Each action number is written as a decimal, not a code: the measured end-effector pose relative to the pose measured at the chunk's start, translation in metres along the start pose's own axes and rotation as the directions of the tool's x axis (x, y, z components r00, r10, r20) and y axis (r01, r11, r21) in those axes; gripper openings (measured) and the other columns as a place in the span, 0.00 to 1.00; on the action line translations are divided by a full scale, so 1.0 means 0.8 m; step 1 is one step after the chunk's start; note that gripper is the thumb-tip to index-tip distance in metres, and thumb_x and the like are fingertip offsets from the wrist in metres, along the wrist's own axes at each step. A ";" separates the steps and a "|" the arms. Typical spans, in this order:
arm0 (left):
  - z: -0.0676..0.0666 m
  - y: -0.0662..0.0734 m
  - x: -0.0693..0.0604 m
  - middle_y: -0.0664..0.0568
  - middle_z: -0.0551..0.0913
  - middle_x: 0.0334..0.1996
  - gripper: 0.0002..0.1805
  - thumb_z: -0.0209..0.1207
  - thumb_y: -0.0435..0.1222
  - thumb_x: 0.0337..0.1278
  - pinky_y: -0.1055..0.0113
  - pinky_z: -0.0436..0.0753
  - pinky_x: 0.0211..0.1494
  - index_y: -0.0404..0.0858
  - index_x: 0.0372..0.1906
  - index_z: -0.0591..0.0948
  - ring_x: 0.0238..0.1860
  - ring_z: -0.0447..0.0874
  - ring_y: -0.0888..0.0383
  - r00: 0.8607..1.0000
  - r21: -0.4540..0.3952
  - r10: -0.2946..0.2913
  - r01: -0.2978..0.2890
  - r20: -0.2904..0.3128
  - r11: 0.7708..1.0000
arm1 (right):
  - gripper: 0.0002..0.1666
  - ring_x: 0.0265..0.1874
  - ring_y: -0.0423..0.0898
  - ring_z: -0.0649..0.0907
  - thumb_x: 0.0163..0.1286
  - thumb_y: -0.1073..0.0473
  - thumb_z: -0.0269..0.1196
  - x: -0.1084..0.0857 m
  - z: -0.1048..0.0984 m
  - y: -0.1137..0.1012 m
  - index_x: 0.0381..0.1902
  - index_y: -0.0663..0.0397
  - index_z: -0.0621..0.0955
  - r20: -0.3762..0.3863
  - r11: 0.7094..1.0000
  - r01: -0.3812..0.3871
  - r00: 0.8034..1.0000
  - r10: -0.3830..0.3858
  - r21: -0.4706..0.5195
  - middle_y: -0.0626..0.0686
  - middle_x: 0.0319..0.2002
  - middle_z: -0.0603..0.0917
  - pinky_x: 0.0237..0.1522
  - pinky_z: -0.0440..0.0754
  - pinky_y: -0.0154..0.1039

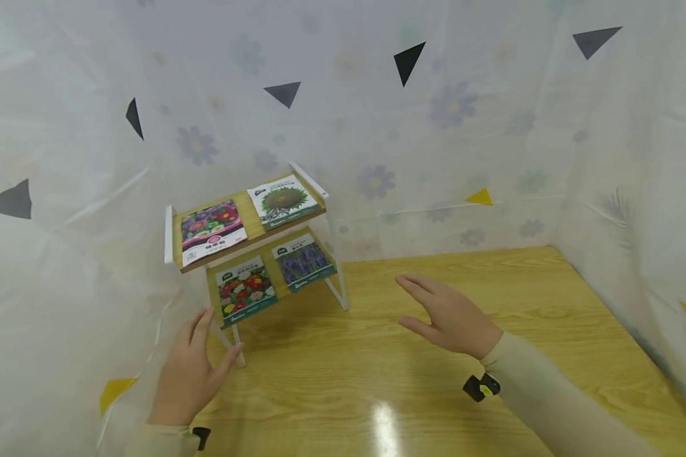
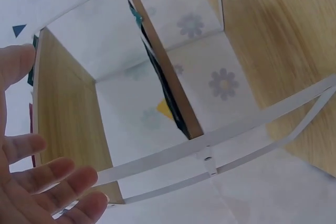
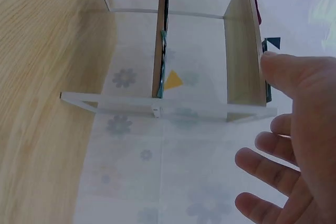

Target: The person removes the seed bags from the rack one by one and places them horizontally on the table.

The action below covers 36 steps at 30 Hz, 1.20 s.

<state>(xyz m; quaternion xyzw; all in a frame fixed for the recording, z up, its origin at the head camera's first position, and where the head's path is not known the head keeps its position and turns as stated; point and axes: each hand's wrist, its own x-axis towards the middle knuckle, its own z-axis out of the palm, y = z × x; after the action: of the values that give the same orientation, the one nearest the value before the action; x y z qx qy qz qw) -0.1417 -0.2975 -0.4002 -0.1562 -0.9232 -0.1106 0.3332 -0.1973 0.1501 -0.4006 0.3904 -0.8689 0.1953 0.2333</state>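
A small two-tier rack with wooden shelves and white side frames (image 1: 169, 236) stands on the wooden table at the left. On its upper shelf lie a flower seed packet with pink and purple blooms (image 1: 213, 223) and a white packet with a large sunflower-like head (image 1: 284, 200). The lower shelf bears a packet of red flowers (image 1: 246, 289) and one of purple flowers (image 1: 303, 261). My left hand (image 1: 185, 374) is beside the rack's front left leg, fingers loosely extended; contact is unclear. My right hand (image 1: 448, 317) hovers right of the rack, holding nothing.
The wooden table (image 1: 331, 387) extends to the right and front. Pale plastic sheeting (image 1: 343, 127) with faded flowers and dark and yellow triangles hangs behind and at both sides. A dark strapped device (image 1: 481, 387) is at my right wrist.
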 end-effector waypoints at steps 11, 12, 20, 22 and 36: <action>-0.024 0.001 0.042 0.30 0.70 0.58 0.42 0.70 0.41 0.46 0.40 0.80 0.35 0.26 0.65 0.68 0.49 0.75 0.32 0.996 -0.026 -0.015 0.013 -0.090 1.000 | 0.32 0.43 0.40 0.82 0.70 0.42 0.58 0.085 -0.006 -0.051 0.66 0.52 0.72 0.018 0.993 -0.027 1.000 0.025 0.112 0.50 0.57 0.77 0.34 0.80 0.36; -0.026 0.001 0.046 0.30 0.70 0.58 0.41 0.70 0.41 0.47 0.40 0.80 0.35 0.26 0.65 0.68 0.49 0.75 0.32 0.995 -0.025 -0.011 0.008 -0.103 1.000 | 0.31 0.43 0.40 0.82 0.70 0.42 0.58 0.092 -0.007 -0.055 0.65 0.51 0.73 0.020 0.991 -0.030 0.999 0.028 0.128 0.50 0.57 0.77 0.33 0.80 0.35; -0.045 -0.001 0.085 0.27 0.71 0.55 0.39 0.63 0.49 0.51 0.38 0.76 0.46 0.23 0.60 0.71 0.50 0.72 0.31 0.988 0.029 0.056 -0.052 -0.146 0.998 | 0.29 0.39 0.34 0.79 0.71 0.45 0.58 0.150 -0.009 -0.077 0.64 0.51 0.73 0.056 0.982 -0.029 0.998 0.019 0.185 0.47 0.53 0.78 0.35 0.78 0.32; -0.050 -0.003 0.096 0.26 0.71 0.53 0.39 0.61 0.49 0.52 0.38 0.75 0.46 0.22 0.60 0.71 0.48 0.71 0.31 0.987 0.053 0.074 -0.067 -0.144 0.996 | 0.29 0.39 0.35 0.80 0.71 0.45 0.58 0.165 -0.010 -0.083 0.64 0.52 0.73 0.070 0.981 -0.032 0.997 0.019 0.193 0.48 0.54 0.78 0.37 0.78 0.33; -0.056 -0.025 0.159 0.29 0.74 0.52 0.41 0.63 0.55 0.54 0.36 0.67 0.54 0.25 0.60 0.72 0.52 0.71 0.31 0.990 0.146 0.139 -0.134 -0.024 0.980 | 0.31 0.37 0.31 0.79 0.72 0.45 0.56 0.262 0.011 -0.134 0.67 0.54 0.70 0.202 0.876 -0.219 0.969 0.144 0.429 0.49 0.57 0.77 0.37 0.78 0.26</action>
<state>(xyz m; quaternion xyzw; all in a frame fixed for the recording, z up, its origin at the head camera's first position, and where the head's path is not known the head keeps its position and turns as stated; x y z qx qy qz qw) -0.2159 -0.3026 -0.2856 -0.1927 -0.9102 -0.0231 0.3659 -0.2401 -0.0438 -0.2741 0.3649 -0.8495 0.3784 0.0454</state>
